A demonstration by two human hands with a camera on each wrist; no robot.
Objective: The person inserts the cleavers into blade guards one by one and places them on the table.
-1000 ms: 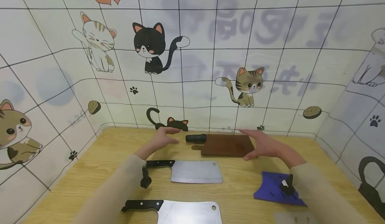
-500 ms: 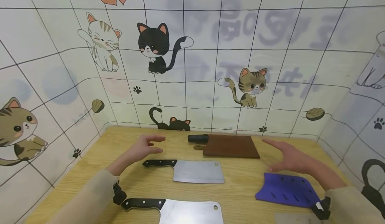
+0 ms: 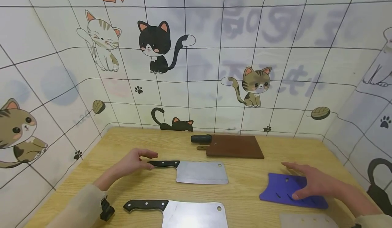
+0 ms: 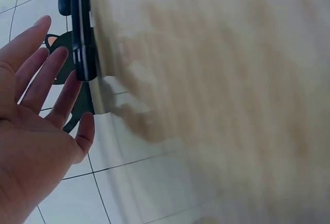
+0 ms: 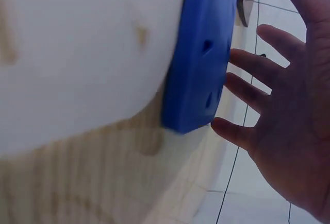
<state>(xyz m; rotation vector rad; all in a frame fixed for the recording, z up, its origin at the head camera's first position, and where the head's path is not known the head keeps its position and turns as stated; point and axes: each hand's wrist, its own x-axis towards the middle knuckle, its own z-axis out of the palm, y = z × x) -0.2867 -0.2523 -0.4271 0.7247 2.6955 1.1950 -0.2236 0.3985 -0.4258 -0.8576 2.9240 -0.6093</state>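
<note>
My left hand (image 3: 130, 163) hovers at the handle end of the upper cleaver (image 3: 202, 172), fingers loosely spread and holding nothing. In the left wrist view, its fingertips come right up to the black handle (image 4: 85, 54). A second cleaver (image 3: 193, 216) lies nearer, its handle also pointing left. Over a blue-purple slotted plastic piece (image 3: 275, 189) is my right hand (image 3: 318, 183), fingers spread and partly covering it. The right wrist view has those fingertips beside the edge of the blue piece (image 5: 201, 54). Toward the back lies a brown sheath (image 3: 235, 146) with a black handle (image 3: 201, 139) at its left.
A whitish plastic piece (image 3: 306, 221) lies at the front right, cut off by the frame. The wooden table (image 3: 245, 194) meets a wall (image 3: 202, 95) printed with cats and grid lines. A dark looped object (image 3: 379, 187) appears at the far right.
Both hands have left the brown sheath and come apart and nearer. The left has moved to the upper cleaver's handle, the right down over the blue piece.
</note>
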